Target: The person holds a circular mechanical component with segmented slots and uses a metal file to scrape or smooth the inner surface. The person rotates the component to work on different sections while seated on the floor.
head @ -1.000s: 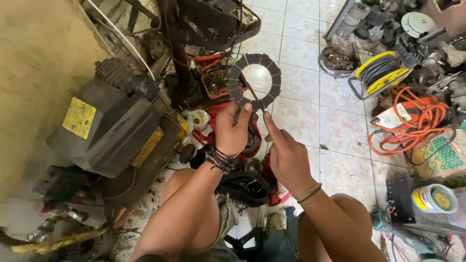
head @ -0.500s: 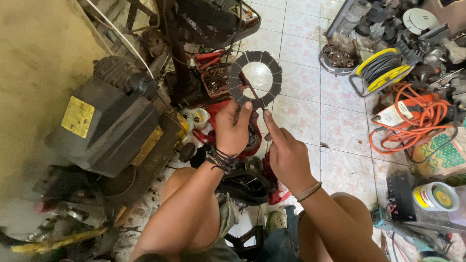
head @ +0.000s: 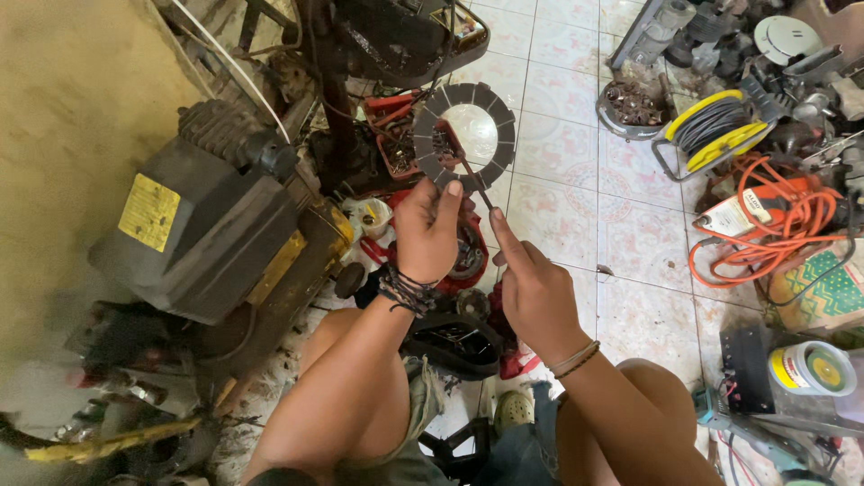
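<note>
A segmented friction ring (head: 463, 135) is held up over the tiled floor (head: 576, 216) by the left hand (head: 427, 229), fingers closed on its lower edge. A thin pick (head: 477, 184) is pinched in the right hand (head: 535, 288), its tip at the ring's inner rim; steady support and light strokes are advised.

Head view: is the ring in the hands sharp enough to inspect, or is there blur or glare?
Head view: the ring held by the left hand is sharp, evenly daylit; the right hand with its thin tool is crisp too. The tiled floor shows only soft sheen, and the lower-left corner is blurred.
</note>
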